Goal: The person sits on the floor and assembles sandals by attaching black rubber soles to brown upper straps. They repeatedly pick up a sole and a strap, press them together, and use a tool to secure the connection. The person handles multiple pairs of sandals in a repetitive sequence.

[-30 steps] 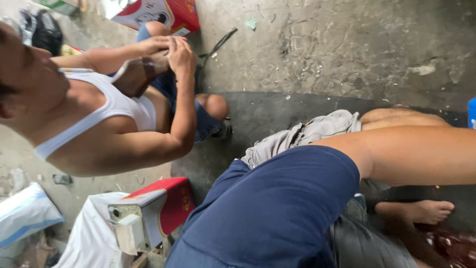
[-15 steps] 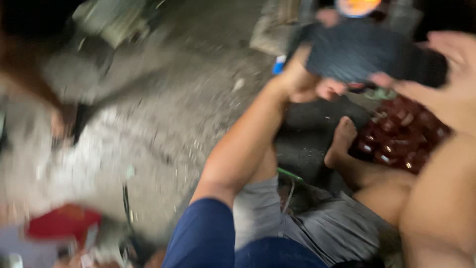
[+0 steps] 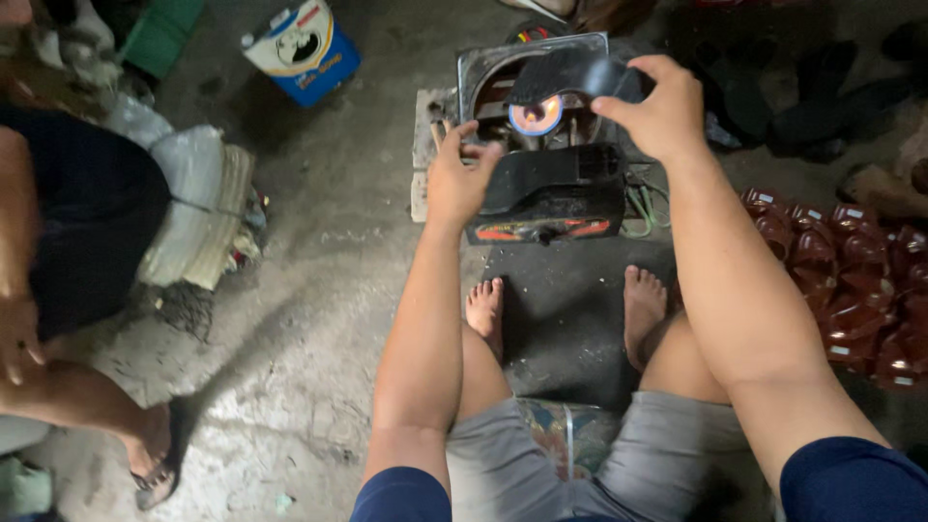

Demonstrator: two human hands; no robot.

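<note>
Concrete floor (image 3: 319,319) spreads wide to the left of the hands, bare up to a second person's leg (image 3: 68,406) and a bundle of pale sacking (image 3: 198,213) at that edge; a blue-and-white can (image 3: 302,46) stands further out, beyond the left hand. Between the hands, and just beyond the person's own bare feet (image 3: 486,307) on a dark mat, sits a small electric heater (image 3: 541,145) with a glowing orange coil. Dark red moulded pieces (image 3: 851,280) crowd the ground beside the right forearm, cut off by the frame, leaving little room there. The right hand (image 3: 657,106) pinches a dark rubber sheet (image 3: 570,75) by its edge, holding it just over the glow; the sheet hides the heater's top. The left hand (image 3: 456,179) rests half-open against the heater's left rim, fingertips touching it, gripping nothing that shows. Dark shapes beyond the right hand are too dim to tell. Half a second earlier the view was blurred and swinging, with the sheet held up between both hands; now it is steady.
</note>
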